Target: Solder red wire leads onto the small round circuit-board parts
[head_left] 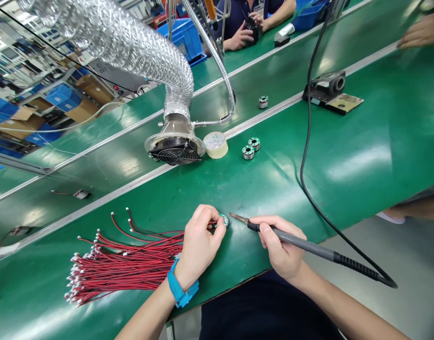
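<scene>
My left hand (203, 238), with a blue band at the wrist, is closed on a small round motor part with a green circuit board (224, 220). Red wire shows between the fingers; whether it is joined to the part is hidden. In my right hand (284, 245) is a soldering iron (309, 243), gripped like a pen, its tip pointing left. That tip is just right of the motor part, seemingly apart from it. A bundle of red and black wires with white connectors (125, 269) lies left of and partly behind my left hand.
A fume-extractor fan (175, 151) hangs from a foil duct (132, 47). Beside it sits a pale round roll (216, 145). Two similar motor parts (248, 151) lie beyond my hands. The iron's black cable (304, 165) loops at right, near a soldering stand (332, 89). Co-workers sit across.
</scene>
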Demonstrator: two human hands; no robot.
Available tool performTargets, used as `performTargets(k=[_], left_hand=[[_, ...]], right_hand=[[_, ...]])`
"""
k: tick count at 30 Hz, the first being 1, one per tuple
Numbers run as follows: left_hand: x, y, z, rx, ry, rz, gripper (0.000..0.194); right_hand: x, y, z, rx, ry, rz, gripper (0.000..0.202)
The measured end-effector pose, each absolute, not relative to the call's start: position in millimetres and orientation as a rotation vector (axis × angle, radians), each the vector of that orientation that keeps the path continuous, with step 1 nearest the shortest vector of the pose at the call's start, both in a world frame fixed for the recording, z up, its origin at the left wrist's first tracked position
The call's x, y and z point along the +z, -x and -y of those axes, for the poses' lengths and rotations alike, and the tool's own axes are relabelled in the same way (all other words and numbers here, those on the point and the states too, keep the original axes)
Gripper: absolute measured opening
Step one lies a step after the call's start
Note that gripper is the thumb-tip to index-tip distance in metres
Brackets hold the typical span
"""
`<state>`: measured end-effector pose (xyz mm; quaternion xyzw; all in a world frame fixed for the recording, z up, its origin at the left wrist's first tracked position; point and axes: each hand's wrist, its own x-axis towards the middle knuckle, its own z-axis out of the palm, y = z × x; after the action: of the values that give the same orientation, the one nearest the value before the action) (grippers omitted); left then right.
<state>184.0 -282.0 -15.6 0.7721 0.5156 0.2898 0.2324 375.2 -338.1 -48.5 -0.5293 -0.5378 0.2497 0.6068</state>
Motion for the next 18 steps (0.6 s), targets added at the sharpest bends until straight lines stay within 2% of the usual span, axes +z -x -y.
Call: performTargets(k=[10,14,16,18], left_hand=[[-14.7,-184.3,281.5,0.787,-2.142,-1.428,0.02],[-16.1,-180.4,281.8,0.711,-2.244,-1.482,0.009],[-12.5,-177.0,281.0,0.568,-2.359,-1.473,0.024],[-3.0,-171.0,276.6,0.384,-2.458,-1.433,0.026]], right_hand=[[-49.0,-375.5,338.6,0.538,1.261,1.242,0.022],[-52.3,-375.8,340.3,0.535,1.283,1.224,0.022],[-55.7,-376.3,342.7,0.546,1.283,1.216,0.022],[-59.5,-377.1,345.3,0.554,1.287,1.214,0.021]])
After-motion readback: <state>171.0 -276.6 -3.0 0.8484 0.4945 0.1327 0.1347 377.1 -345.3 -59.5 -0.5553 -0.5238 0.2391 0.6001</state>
